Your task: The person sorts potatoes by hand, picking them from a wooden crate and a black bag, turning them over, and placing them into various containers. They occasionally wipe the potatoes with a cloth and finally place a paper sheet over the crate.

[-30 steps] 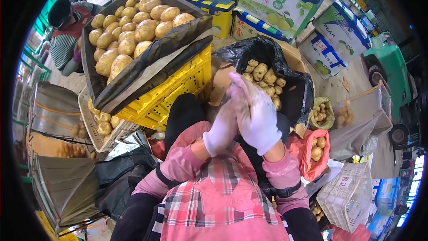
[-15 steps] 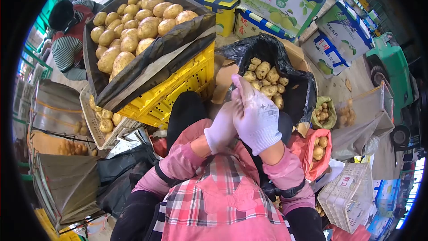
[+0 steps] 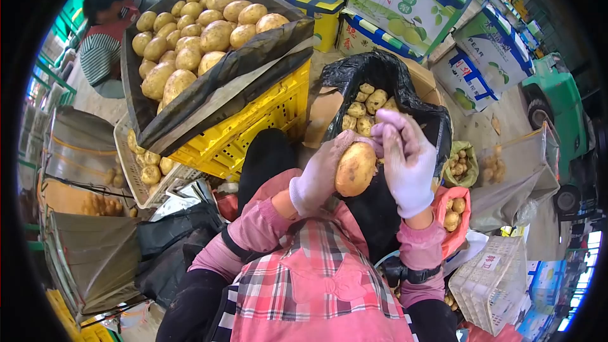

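Note:
A large potato (image 3: 356,170) lies in my left hand (image 3: 315,174), which wears a white glove with its fingers wrapped round the far side. Just right of it hovers my right hand (image 3: 408,164), also gloved, its fingers stretched up and apart and nothing in them. Fingertips of both hands overlap in this view over the black-lined box (image 3: 405,76), which holds small potatoes (image 3: 375,100). To the left, a yellow crate (image 3: 278,104) with a dark cloth lining is heaped with big potatoes (image 3: 216,36).
Below the crate is a pale basket (image 3: 163,191) of potatoes. On the right stand a green bag (image 3: 461,163) and a red bag (image 3: 457,212) with potatoes, then a white basket (image 3: 486,278). Fruit cartons (image 3: 399,3) are stacked ahead. A person (image 3: 104,44) sits at far left.
My hands, close together before, have moved apart, the right one to the right. The large potato, hidden before, now shows in my left hand. The person at left has shifted slightly.

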Available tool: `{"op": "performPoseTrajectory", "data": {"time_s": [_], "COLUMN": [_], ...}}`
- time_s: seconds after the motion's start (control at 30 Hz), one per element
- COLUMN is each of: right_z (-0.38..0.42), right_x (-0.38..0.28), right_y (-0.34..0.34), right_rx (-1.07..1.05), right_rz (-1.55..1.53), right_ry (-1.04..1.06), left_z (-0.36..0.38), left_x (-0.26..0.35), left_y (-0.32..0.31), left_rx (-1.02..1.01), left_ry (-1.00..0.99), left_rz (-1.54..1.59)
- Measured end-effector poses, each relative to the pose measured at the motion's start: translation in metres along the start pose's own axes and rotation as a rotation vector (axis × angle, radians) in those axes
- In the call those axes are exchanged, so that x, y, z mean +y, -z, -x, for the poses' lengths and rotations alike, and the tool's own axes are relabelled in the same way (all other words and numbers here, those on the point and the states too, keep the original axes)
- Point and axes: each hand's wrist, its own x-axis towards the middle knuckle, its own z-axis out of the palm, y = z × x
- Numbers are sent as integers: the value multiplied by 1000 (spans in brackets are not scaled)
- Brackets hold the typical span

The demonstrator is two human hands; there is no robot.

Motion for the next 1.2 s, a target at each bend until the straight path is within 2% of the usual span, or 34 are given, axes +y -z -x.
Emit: {"op": "performPoseTrajectory", "data": {"time_s": [0.03,0.07,0.13,0.17,0.23,0.27,0.33,0.37,0.4,0.43,0.47,0.5,0.57,0.6,0.63,0.7,0.73,0.77,0.8,0.83,0.9,0.93,0.97,1.03,1.1,1.17,1.2], "right_z": [7,12,15,16,21,23,24,25,24,24,22,21,21,16,7,-15,-29,-44,-61,-81,-123,-146,-169,-216,-253,-282,-282], "right_x": [-3,-6,-10,-20,-15,-9,1,-6,-6,-1,-7,-21,-25,-17,-13,-22,-22,-30,-41,-54,-81,-91,-97,-92,-81,-49,-51], "right_y": [2,4,8,6,-2,-2,-5,-11,-15,-14,-15,-21,-39,-44,-45,-54,-62,-72,-86,-103,-149,-179,-210,-273,-334,-383,-396], "right_rx": [-72,-143,-312,-334,-283,-258,-227,-126,-105,-162,-234,-307,-348,-309,-268,-268,-266,-301,-346,-390,-529,-598,-666,-698,-765,-1051,-1193], "right_rz": [-20,-41,-32,222,269,187,3,-41,-35,86,325,513,749,730,695,491,334,191,162,134,41,4,-35,176,252,320,536], "right_ry": [16,32,119,204,238,165,38,-67,-52,114,330,420,389,407,471,359,299,191,239,287,282,314,345,603,831,723,662], "left_z": [1,2,7,13,20,17,15,10,14,16,6,-1,-3,-6,-6,-10,-13,-15,-18,-13,-5,-4,-1,4,5,6,6], "left_x": [-3,-12,-26,-30,-42,-46,-44,-33,-48,-65,-52,-39,-39,-40,-40,-8,12,30,38,58,70,87,96,98,86,79,78], "left_y": [2,11,18,18,18,16,11,11,7,6,12,15,27,36,45,69,86,102,132,151,199,224,237,253,254,254,254], "left_rx": [-2,-47,-56,-18,28,37,8,-8,77,166,263,348,376,374,386,407,441,573,640,694,834,844,899,939,943,952,958], "left_ry": [-83,-250,-393,-368,-142,54,244,230,210,183,315,447,471,235,263,318,211,93,-239,-133,-302,-427,-266,-151,-162,-137,-109], "left_rz": [-98,-289,-525,-568,-409,-205,-67,-164,-223,-278,-127,56,45,-181,-147,-71,-41,-195,-595,-551,-756,-1137,-1277,-1526,-1478,-1418,-1380]}}
